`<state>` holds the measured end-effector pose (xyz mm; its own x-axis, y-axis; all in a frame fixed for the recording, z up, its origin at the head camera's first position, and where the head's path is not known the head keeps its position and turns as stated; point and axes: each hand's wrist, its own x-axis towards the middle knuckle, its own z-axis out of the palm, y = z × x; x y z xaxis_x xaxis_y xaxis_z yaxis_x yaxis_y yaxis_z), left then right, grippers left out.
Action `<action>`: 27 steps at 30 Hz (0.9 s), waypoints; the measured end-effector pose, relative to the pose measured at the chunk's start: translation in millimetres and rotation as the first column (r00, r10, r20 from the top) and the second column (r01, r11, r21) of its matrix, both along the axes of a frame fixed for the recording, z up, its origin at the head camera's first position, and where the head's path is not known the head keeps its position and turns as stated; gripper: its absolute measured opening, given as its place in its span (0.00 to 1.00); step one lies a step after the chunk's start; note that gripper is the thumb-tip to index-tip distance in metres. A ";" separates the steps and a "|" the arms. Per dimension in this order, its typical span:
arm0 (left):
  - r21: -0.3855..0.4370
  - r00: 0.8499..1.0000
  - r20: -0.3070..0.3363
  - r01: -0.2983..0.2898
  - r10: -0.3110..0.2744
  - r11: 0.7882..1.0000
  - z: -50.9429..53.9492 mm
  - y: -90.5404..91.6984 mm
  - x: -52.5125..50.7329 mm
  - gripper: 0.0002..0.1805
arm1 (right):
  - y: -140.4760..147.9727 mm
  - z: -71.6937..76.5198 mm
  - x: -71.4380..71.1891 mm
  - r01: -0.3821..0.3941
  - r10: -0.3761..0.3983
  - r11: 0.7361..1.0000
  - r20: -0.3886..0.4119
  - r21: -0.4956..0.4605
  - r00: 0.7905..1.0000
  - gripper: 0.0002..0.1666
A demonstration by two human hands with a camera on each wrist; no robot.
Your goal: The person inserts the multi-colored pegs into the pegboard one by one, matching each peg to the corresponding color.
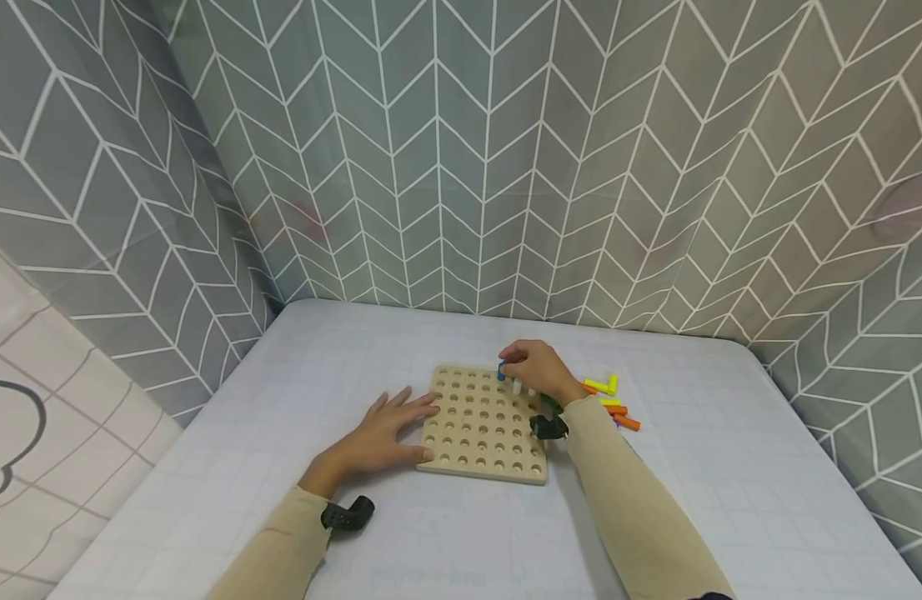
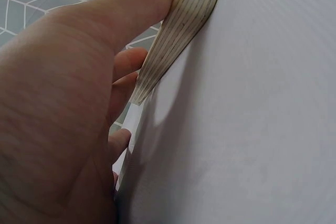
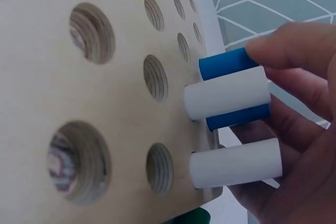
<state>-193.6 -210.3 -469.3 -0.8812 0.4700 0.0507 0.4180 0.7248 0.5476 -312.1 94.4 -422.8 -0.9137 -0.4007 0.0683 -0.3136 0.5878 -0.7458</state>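
Wooden board [image 1: 475, 422] full of round holes, flat on white table [image 1: 431, 533], just below center of head frame. Left hand [image 1: 382, 433] at board's left edge, fingers straight and spread, fingertips and thumb touching the board; left wrist view shows thumb against the layered edge. Right hand [image 1: 538, 365] at board's upper right corner, thumb and finger pinching a blue peg [image 3: 226, 64], right of center in right wrist view. Peg's lower end is at the board's top row; can't tell if it's seated. Second blue peg [image 3: 241, 117] just beside it, partly behind a white peg [image 3: 227, 93]. Another white peg [image 3: 236, 163] stands below that one in the right wrist frame, also upright on the board. Loose yellow peg [image 1: 598, 387] and orange peg [image 1: 628, 423] with others in a small pile right of the board, partly hidden by the right sleeve [image 1: 633, 492]. Green piece [image 3: 195, 216] at bottom of right wrist frame, mostly cut off. Gray zigzag cloth [image 1: 476, 167] fills upper head frame.
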 end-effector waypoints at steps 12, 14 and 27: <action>-0.013 1.000 0.000 -0.008 0.008 1.000 -0.2 0.9 -0.7 0.43 | 20.5 3.2 7.5 0.124 -0.112 0.964 0.062 -0.234 0.992 0.20; -0.013 1.000 0.000 -0.007 0.007 1.000 -0.6 1.3 -0.4 0.43 | 26.8 3.8 13.5 0.153 -0.140 0.949 0.068 -0.275 0.988 0.20; 0.002 1.000 -0.009 0.009 -0.009 1.000 -0.6 0.3 0.2 0.41 | 58.4 8.7 46.4 0.264 -0.237 0.881 0.116 -0.392 0.964 0.19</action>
